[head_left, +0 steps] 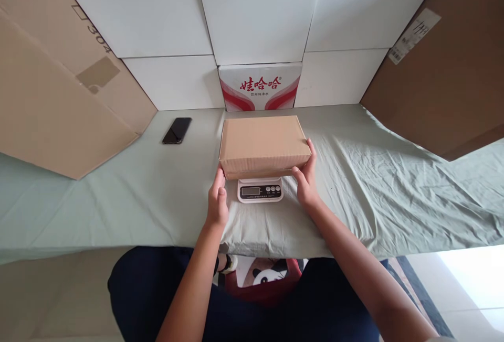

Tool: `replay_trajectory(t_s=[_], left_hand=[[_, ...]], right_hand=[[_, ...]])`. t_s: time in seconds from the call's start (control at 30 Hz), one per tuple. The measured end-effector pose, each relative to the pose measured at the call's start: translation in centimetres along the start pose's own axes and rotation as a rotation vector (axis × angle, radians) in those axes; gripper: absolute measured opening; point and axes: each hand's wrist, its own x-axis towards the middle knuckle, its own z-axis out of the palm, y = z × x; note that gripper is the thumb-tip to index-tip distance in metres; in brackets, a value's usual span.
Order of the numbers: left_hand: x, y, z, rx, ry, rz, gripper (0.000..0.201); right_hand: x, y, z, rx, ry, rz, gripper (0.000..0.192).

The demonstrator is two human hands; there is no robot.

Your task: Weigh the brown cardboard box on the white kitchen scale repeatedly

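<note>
A closed brown cardboard box (pixel 263 140) is held level between my two hands, over a white digital kitchen scale (pixel 260 199). The box hides most of the scale; only its front panel, with a small display and several round buttons, shows. Whether the box rests on the scale or hovers just above it I cannot tell. At the box's left front corner my left hand (pixel 218 200) presses against the side, thumb up. My right hand (pixel 306 177) grips the right front corner, its thumb on the front face and fingers along the right side.
On the green cloth (pixel 189 190) a black phone (pixel 177 130) lies to the left. A white and red carton (pixel 260 87) stands behind the box, against white panels (pixel 260 11). Large cardboard sheets flank both sides, left (pixel 59 95) and right (pixel 444 79).
</note>
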Motion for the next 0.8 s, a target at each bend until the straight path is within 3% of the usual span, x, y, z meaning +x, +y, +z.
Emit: replay_trajectory(t_s=[0.8], left_hand=[[0.40,0.66,0.36,-0.028,0.037,0.058,0.079]], right_hand=[[0.19,0.20,-0.71,0.011,0.055,-0.010,0.079]])
